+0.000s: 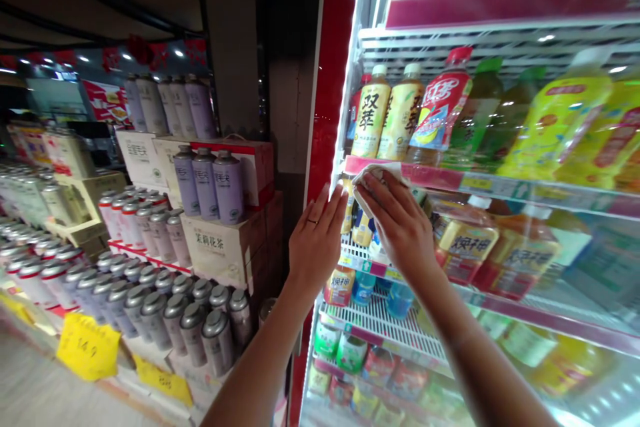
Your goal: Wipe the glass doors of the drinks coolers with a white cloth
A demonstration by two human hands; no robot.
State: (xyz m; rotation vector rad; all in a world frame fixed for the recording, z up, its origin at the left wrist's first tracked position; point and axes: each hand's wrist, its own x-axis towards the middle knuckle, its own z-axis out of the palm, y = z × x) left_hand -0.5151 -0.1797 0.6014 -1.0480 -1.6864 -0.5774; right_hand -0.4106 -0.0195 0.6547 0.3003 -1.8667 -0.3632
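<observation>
A pale, crumpled cloth (370, 177) lies under the fingers of my right hand (400, 220), at the pink front edge of a cooler shelf (445, 178). The fingers of that hand press over the cloth. My left hand (318, 240), with a ring on one finger, is spread near the cooler's left edge and holds nothing. Just above the cloth stand yellow-labelled bottles (371, 113) and a red-capped bottle (443, 103). Whether glass lies between my hands and the shelf, I cannot tell.
Lower shelves hold more bottles (467, 247) and small tubs (351, 352). Left of the red cooler frame (330, 80), stacked cartons (220, 240) and many metal canisters (217, 340) stand close by, with yellow price signs (89, 347) in front.
</observation>
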